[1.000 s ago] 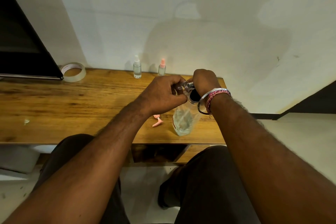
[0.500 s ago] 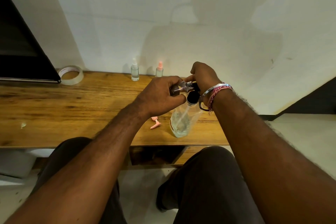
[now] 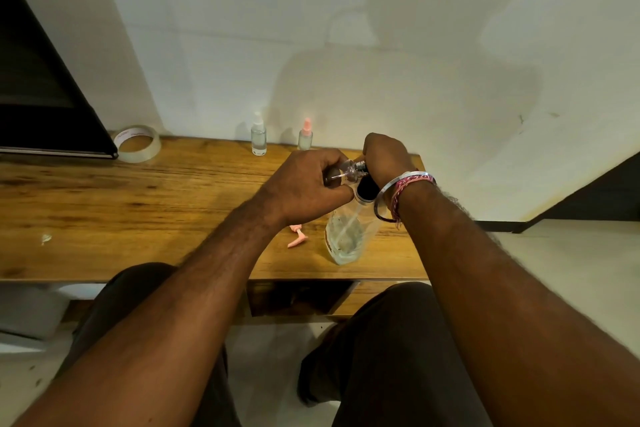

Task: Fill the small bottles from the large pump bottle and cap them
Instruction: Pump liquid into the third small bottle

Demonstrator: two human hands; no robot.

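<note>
Left hand [image 3: 304,184] curls around a small clear bottle [image 3: 348,173], tipped sideways against the nozzle of the large clear pump bottle with black collar [image 3: 349,225], which stands on the brown wooden surface [image 3: 138,211] just below both hands. Right hand [image 3: 384,158] is curled over the pump head, fingers wrapped on top; wrist wears a metal bangle [image 3: 384,194] and pink thread band. Pink cap piece [image 3: 297,236] lies on the surface under the left wrist. Beyond the hands, by the wall: small clear bottle with white cap [image 3: 258,135], small bottle with pink cap [image 3: 305,136]. Far left of them, clear tape roll [image 3: 137,144].
</note>
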